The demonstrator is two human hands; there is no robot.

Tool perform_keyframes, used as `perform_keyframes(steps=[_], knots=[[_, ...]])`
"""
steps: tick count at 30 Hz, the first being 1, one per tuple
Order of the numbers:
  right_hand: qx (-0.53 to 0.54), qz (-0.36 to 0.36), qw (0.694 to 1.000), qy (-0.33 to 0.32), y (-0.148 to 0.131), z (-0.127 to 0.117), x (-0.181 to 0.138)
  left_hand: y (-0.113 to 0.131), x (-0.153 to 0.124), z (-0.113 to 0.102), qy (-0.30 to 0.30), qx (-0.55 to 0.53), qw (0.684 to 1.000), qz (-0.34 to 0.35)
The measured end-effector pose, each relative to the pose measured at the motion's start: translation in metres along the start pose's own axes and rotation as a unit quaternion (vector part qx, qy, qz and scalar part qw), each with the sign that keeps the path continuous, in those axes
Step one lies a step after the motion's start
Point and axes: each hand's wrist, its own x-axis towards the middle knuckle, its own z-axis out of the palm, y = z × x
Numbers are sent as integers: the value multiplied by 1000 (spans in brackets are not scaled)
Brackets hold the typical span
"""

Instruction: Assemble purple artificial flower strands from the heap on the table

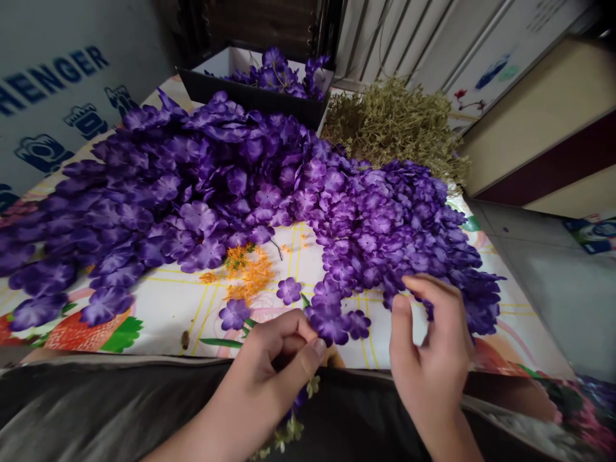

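My left hand (282, 362) is closed in a pinch near the table's front edge. Below its fingers hangs an artificial flower sprig (291, 430) with small pale green bits and a little purple; the pinched part of the stem is hidden. Just beyond the fingertips lie purple fabric petals (330, 317). To the right, my right hand (430, 333) is raised with thumb and index finger slightly apart, and nothing shows between them. Its fingertips are at the front of a heap of small purple petals (385, 218). Larger purple petals (158, 186) are piled across the left.
Small orange pieces (250, 273) lie scattered mid-table on the strawberry-patterned cloth (163, 301). Behind the heaps stand a dark box (250, 99) holding purple flowers and a bundle of dry green stems (399, 122). A printed carton (58, 96) borders the left side.
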Motion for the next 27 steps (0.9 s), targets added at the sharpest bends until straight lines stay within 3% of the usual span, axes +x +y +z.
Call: perform_keyframes(steps=[3,5,7,14,21,27], knots=[[141,-109,979,-94,-22,-4,-8,0,0,-1,-13,-7,1000,-4],[183,-116,962,-166,-34,-6,-14,0,0,-1,-29,-22,999,-9],[217,-79,952,-202,-40,-5,-17,1,0,-1,-37,-35,999,-11],[345,89,922,-151,-39,3,-18,2,0,-3,-31,-25,999,18],[396,170,891,-140,-45,4,-21,4,-1,-1,-30,-19,999,12],[480,226,829,-175,-39,6,-20,10,-7,3,1,-18,1000,-1]])
